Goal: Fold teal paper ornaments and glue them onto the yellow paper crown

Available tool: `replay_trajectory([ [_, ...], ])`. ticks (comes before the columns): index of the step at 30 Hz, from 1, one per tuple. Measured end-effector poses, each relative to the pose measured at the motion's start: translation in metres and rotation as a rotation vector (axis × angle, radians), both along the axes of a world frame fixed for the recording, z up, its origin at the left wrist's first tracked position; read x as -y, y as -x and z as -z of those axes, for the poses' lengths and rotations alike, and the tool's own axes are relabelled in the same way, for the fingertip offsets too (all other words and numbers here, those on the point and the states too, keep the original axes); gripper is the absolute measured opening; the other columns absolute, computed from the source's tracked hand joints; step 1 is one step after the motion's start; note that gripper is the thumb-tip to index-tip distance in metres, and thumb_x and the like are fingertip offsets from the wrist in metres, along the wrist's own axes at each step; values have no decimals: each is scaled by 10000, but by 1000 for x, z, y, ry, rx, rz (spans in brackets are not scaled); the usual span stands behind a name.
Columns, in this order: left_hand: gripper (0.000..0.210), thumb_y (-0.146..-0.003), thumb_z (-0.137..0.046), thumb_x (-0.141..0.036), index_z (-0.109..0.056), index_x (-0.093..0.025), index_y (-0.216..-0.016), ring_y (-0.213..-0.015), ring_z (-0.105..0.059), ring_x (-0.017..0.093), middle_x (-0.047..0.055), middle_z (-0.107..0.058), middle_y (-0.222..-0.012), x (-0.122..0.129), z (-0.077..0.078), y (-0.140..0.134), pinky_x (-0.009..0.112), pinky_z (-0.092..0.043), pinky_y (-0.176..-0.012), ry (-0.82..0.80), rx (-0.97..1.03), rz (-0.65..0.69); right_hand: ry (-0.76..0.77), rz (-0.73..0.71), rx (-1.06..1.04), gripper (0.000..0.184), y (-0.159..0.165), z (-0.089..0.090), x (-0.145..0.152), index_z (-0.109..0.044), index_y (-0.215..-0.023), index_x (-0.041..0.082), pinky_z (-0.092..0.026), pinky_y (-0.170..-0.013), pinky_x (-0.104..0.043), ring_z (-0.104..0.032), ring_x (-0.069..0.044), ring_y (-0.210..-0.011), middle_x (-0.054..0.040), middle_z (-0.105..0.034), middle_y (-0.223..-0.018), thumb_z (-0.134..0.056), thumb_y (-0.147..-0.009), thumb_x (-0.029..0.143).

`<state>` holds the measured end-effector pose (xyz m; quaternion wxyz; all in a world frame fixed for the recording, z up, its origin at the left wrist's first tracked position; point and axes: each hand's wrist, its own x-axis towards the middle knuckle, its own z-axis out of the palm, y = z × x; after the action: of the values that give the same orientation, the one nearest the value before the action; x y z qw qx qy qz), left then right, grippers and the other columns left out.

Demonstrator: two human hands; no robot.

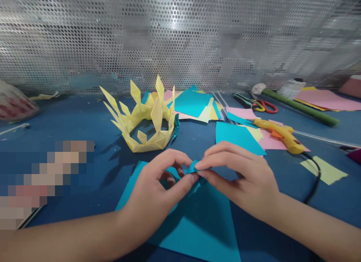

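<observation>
Between the fingertips of both hands is a small folded piece of blue paper (194, 166). My left hand (160, 185) pinches it from the left with thumb and fingers. From the right, my right hand (239, 175) pinches the same piece between thumb and forefinger. Fingers hide part of its shape. Beneath the hands a large blue paper sheet (197, 224) lies flat on the table. Just beyond stands a yellow folded-paper crown (149, 146) with tall pointed tips, and a dark blue folded paper piece (176, 127) sits against its right side.
Right of the hands lies a yellow glue gun (282, 134) with a black cord, over coloured paper. Farther back are a stack of coloured paper (191, 102), scissors (266, 106) and a green stick (301, 107). A perforated metal panel (180, 47) closes off the back.
</observation>
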<state>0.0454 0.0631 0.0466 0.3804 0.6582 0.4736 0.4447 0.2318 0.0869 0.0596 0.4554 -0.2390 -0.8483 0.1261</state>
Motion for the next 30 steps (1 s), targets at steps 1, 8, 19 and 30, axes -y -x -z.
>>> replay_trajectory([
  [1,17,-814,-644,-233,-644,-246,-804,-782,-607,109,-44,-648,-861,-1,0,0,158,-482,-608,-14,1,0,19,1,-3,110,0,0,0,-673,-899,144,-515,-722,-153,-623,-84,-771,-32,-650,-852,-639,-857,47],
  [8,115,-879,-592,-238,-676,-236,-801,-779,-629,128,-12,-662,-861,0,-2,1,187,-490,-610,-92,-16,14,84,-26,51,173,0,2,-1,-661,-972,211,-535,-710,-256,-609,-144,-800,-42,-609,-888,-580,-892,81],
  [19,133,-824,-635,-130,-631,-258,-785,-907,-656,108,-50,-701,-970,2,0,0,197,-503,-758,-137,17,7,220,-20,-14,105,4,1,5,-596,-906,177,-495,-677,-228,-600,-116,-738,-22,-625,-819,-562,-873,84],
  [30,141,-825,-645,-125,-630,-260,-787,-864,-648,102,-53,-681,-904,3,1,0,187,-507,-746,-148,68,17,551,92,-82,47,5,0,8,-635,-806,223,-484,-618,-252,-602,-146,-725,-1,-649,-775,-617,-828,185],
])
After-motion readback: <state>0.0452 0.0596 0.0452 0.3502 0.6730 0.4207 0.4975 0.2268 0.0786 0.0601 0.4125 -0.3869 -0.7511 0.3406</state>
